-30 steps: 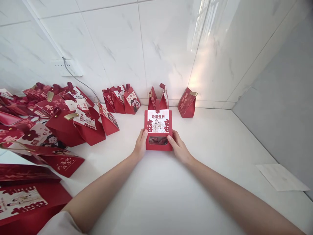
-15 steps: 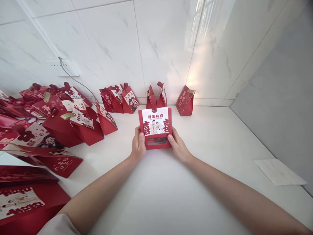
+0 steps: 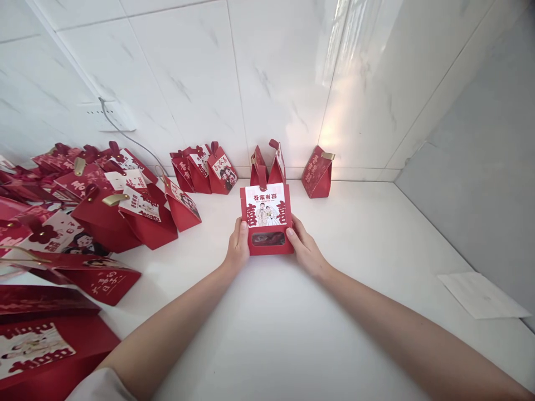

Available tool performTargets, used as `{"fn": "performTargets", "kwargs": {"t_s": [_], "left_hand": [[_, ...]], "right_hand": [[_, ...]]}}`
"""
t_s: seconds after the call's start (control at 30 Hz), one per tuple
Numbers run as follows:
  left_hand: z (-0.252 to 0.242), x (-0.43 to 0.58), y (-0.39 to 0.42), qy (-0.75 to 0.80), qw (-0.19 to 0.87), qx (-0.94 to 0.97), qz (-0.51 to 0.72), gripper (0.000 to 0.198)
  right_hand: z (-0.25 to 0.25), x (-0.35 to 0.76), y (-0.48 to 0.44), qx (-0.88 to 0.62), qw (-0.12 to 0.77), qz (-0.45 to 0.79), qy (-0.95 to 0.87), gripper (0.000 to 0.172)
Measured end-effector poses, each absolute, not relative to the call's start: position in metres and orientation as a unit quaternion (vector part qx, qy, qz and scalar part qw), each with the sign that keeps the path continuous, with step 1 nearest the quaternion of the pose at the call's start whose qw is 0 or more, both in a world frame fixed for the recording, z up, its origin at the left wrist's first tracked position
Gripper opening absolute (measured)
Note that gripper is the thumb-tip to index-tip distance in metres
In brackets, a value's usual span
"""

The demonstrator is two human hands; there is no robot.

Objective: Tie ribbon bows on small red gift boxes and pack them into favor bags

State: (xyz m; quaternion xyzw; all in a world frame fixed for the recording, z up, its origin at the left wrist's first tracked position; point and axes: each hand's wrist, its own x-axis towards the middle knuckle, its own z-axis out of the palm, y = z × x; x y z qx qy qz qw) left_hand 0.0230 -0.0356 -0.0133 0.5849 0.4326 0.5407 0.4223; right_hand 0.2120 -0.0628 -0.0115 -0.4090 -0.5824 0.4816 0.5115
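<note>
Between my two hands is a red gift box (image 3: 271,227) with a ribbon loop on top, a white printed card showing a wedding couple, and a clear window low on its front. Something dark shows through that window. My left hand (image 3: 237,246) grips the box's left side, thumb on the front edge. On the opposite side my right hand (image 3: 307,249) holds it the same way, fingers behind and out of sight. Right behind it stand two similar red boxes (image 3: 279,162), partly covered by the held one.
Many red gift boxes (image 3: 106,220) crowd the left of the white table (image 3: 267,334). Three more boxes (image 3: 223,174) stand along the tiled wall, and a single box (image 3: 317,174) is farther right. White paper (image 3: 482,295) lies near the right edge. A grey cable (image 3: 125,133) hangs from a wall socket.
The held gift box has tilted, so its front window shows more fully and its card looks slightly shorter. Both hands keep their grip in nearly the same place.
</note>
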Motion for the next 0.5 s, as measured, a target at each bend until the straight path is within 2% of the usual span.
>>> {"fn": "performTargets", "kwargs": {"t_s": [0.13, 0.27, 0.37, 0.5], "left_hand": [[-0.024, 0.023, -0.029, 0.452, 0.424, 0.588, 0.52, 0.058], [-0.008, 0.023, -0.027, 0.49, 0.321, 0.612, 0.531, 0.059], [0.052, 0.012, -0.043, 0.492, 0.157, 0.637, 0.572, 0.065], [0.158, -0.024, -0.109, 0.466, -0.035, 0.676, 0.57, 0.038]], "right_hand": [[-0.021, 0.213, -0.057, -0.414, 0.511, 0.502, -0.561, 0.061], [-0.031, 0.214, -0.053, -0.427, 0.527, 0.501, -0.538, 0.061], [-0.032, 0.213, -0.054, -0.432, 0.538, 0.499, -0.524, 0.057], [-0.032, 0.212, -0.06, -0.427, 0.57, 0.495, -0.498, 0.051]]}}
